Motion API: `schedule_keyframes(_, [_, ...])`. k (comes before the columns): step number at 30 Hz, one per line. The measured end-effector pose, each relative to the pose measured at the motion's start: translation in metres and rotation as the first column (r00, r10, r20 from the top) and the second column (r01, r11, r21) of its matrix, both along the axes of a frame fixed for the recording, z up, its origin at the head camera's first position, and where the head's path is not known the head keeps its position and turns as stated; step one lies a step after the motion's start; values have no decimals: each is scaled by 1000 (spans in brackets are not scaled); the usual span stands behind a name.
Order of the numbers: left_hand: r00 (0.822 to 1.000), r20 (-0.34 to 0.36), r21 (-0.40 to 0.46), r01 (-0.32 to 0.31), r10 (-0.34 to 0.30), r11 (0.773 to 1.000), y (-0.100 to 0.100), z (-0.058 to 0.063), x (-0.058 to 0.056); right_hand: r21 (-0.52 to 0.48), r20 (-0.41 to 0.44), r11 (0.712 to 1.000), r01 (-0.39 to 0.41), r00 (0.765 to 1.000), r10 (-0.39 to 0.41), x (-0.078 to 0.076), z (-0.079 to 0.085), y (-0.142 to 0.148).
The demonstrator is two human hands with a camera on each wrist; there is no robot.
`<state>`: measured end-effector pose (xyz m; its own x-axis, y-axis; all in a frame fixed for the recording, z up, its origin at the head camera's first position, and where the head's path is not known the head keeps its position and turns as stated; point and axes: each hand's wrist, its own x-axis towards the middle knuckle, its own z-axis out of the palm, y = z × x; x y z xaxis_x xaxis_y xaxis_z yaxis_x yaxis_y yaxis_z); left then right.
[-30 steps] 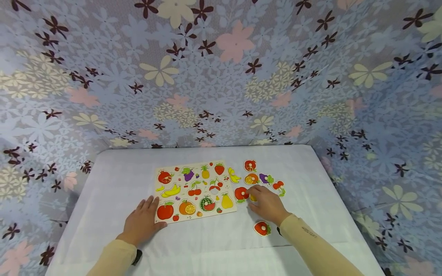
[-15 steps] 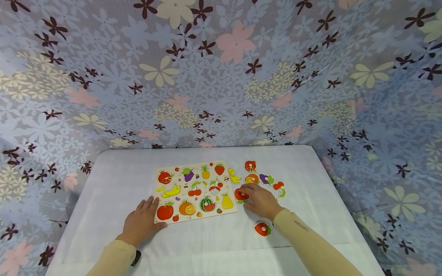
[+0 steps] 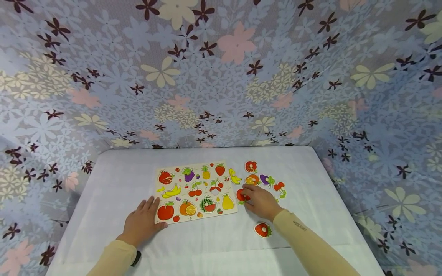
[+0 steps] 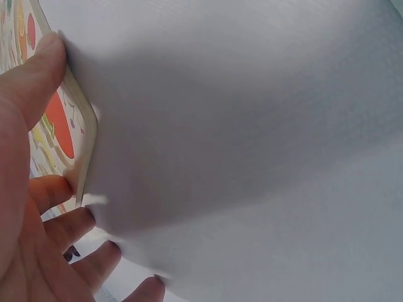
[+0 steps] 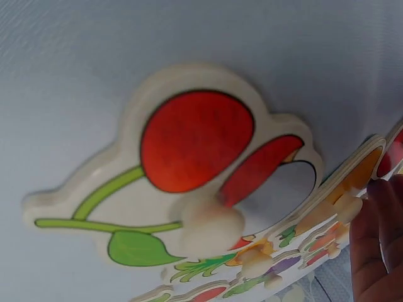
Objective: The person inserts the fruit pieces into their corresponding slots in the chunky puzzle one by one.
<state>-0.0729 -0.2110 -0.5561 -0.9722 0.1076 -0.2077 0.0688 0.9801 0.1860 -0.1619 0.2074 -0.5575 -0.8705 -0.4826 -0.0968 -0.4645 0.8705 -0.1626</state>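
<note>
My left hand (image 3: 143,222) rests at the near-left corner of a wooden fruit puzzle board (image 3: 183,197). Its thumb (image 4: 47,56) lies on the near edge, its fingers spread along the left one. Just right of the board, my right hand (image 3: 262,203) pinches an apple puzzle piece (image 3: 241,197) from above; the fingertips cover the knob. At the right wrist view's edge, part of that hand (image 5: 378,245) shows. A knobbed piece with a red fruit, green stem and leaf (image 5: 198,141) fills the middle there; my arm hides it in the head view.
Beyond the right hand lie banana (image 3: 235,176), pomegranate (image 3: 250,166), orange (image 3: 251,179), grape (image 3: 267,179) and cherry (image 3: 279,187) pieces. A strawberry piece (image 3: 262,229) sits nearer. White cloth covers the table (image 3: 193,245); a floral curtain (image 3: 221,76) stands behind it.
My right hand has moved left from a yellow piece to the apple piece, which has shifted slightly right. My left hand stays at the board's corner.
</note>
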Motion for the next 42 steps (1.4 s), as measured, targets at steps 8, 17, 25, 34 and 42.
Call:
schedule_keyframes(8, [1000, -16, 1, 19, -19, 1000, -1, 0, 0, -13, -29, 999, 50, 998, -50, 4, -2, 1])
schedule_keyframes(17, [1000, -23, -6, 20, -20, 1000, -2, -1, 1, 37, -94, 995, 94, 991, -90, 11, -7, -1])
schedule_keyframes(25, [999, -33, -7, 22, -22, 1000, -3, -2, 0, 26, 4, 1000, 3, 1000, -3, 3, 3, 9])
schedule_keyframes(34, [999, -27, -18, 28, -28, 999, -3, -3, 0, 27, -90, 998, -49, 995, 51, -3, 0, 6])
schedule_keyframes(42, [999, -24, -28, 22, -23, 999, -4, -4, -1, 36, -18, 999, 7, 1000, -6, -4, 0, 0])
